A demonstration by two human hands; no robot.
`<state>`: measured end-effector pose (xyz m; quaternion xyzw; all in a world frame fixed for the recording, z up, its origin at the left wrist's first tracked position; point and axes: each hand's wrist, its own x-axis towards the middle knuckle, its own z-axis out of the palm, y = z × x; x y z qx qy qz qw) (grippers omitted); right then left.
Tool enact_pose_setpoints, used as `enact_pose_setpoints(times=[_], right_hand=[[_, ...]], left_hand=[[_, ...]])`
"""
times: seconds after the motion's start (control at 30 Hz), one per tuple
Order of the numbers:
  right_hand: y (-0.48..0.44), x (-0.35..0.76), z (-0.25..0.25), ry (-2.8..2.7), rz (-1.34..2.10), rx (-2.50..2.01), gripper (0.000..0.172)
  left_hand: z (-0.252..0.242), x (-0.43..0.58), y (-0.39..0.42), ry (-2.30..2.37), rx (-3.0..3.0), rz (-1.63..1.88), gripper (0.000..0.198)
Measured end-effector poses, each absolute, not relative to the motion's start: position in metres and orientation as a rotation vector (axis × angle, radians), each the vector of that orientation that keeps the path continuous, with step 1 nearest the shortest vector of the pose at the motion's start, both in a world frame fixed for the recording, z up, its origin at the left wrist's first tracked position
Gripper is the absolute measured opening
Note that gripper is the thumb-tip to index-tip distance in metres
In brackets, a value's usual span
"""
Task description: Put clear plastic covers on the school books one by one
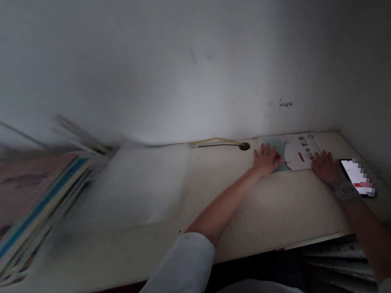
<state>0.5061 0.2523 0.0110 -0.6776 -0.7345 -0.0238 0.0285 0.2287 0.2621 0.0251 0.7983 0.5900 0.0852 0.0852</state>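
A thin book (293, 152) with a white and pale green cover lies closed against the wall side of the desk. Spread on its green end is my left hand (264, 160), fingers apart. My right hand (325, 166) rests flat over the white end, fingers stretched out, with a band around the wrist. Neither hand grips anything. Close beside the right wrist a phone (362, 180) with a lit screen lies on the desk, part of it pixelated.
The pale desk (230, 209) runs along a white wall (192, 59). A cable (218, 141) leads into a round hole (244, 146) in the desktop. Stacked papers and books (39, 207) stand at the left, blurred. Dark pleated material (341, 266) shows below the front edge.
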Motion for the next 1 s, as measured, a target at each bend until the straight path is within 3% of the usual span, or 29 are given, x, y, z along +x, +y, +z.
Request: enact_pose_setpoints(times=[0.23, 0.4, 0.57, 0.83, 1.0], right_hand=[[0.217, 0.426, 0.068, -2.178, -0.318, -1.528, 0.059], [0.167, 0.326, 0.039, -2.569, -0.225, -1.188, 0.050], [0.154, 0.288, 0.011, -2.734, -0.174, -1.236, 0.051], [0.129, 0.270, 0.005, -2.764, 0.026, -1.095, 0.056], [0.123, 0.241, -0.005, -2.444, 0.646, -0.975, 0.058]], left_hand=[[0.078, 0.131, 0.189, 1.700, 2.564, 0.144, 0.064], [0.065, 0.013, 0.107, 2.224, 2.169, -0.076, 0.071], [0.030, -0.040, 0.055, 2.253, 2.012, -0.172, 0.072], [0.019, -0.030, 0.042, 2.263, 1.990, 0.186, 0.049], [0.050, 0.002, 0.019, 1.610, 1.484, 1.043, 0.056]])
